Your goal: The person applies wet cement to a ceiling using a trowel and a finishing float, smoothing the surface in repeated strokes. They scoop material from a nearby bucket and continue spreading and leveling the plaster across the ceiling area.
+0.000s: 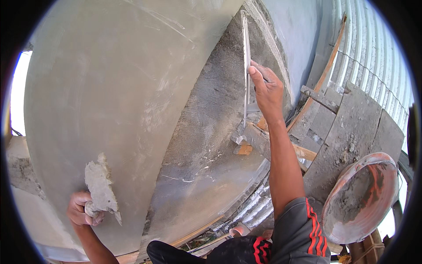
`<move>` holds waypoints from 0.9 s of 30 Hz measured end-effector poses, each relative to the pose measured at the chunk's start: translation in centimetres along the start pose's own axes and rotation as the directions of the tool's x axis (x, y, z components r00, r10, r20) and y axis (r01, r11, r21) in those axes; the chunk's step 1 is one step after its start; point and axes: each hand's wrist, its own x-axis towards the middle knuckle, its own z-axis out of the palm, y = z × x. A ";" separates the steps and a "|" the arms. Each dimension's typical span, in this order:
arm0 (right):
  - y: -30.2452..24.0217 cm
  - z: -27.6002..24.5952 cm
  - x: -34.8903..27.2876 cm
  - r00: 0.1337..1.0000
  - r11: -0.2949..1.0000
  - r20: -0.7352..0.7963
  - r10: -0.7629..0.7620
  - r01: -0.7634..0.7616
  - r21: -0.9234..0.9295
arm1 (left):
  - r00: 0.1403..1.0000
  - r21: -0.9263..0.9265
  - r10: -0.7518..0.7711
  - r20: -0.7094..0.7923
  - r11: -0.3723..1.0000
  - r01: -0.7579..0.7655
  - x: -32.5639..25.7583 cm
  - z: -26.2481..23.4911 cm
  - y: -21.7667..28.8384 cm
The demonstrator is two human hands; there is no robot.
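My left hand (pixel 81 209) is closed round the handle of a trowel (pixel 102 187) at the lower left. Its blade is caked with pale grey plaster and stands in front of the smooth plastered wall (pixel 110 97). Higher up and to the right, my right hand (pixel 267 90) grips a long, thin plastering float (pixel 246 53), seen nearly edge-on. The float lies along a darker, rougher wedge of wall (pixel 211 92), between the smooth grey part and a bluish one. Whether its face touches the wall cannot be made out.
An orange basin (pixel 329 220) with grey mortar inside stands at the lower right, beside dusty boards (pixel 351 119). A wooden beam end (pixel 259 138) juts near the wall below my right hand. Corrugated sheeting (pixel 378 57) runs along the right. A small bucket (pixel 239 230) sits lower down.
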 end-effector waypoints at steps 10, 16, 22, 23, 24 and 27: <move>-0.9 3.1 -1.9 0.935 0.892 0.172 -0.311 0.350 -0.287 | 1.000 0.013 0.001 -0.005 1.000 -0.001 -0.5 -0.3 -0.3; 0.8 1.3 2.1 0.944 0.929 -0.060 -0.323 0.305 -0.208 | 0.999 0.030 -0.022 -0.032 0.999 0.023 0.0 0.0 0.1; -0.6 1.6 2.0 0.943 0.901 0.102 -0.315 0.331 -0.280 | 0.997 0.129 0.024 -0.073 0.992 -0.014 0.4 1.2 0.1; -0.6 2.1 -0.1 0.938 0.897 0.166 -0.306 0.342 -0.281 | 0.997 0.122 -0.002 -0.079 0.992 0.012 0.4 1.4 0.4; -0.9 2.3 -2.1 0.916 0.891 0.225 -0.331 0.382 -0.247 | 0.997 0.114 -0.021 -0.075 0.993 0.029 0.5 1.5 0.6; -0.8 2.2 -4.6 0.915 0.919 0.248 -0.319 0.362 -0.155 | 0.999 0.015 0.012 -0.044 1.000 -0.011 -0.1 1.2 0.4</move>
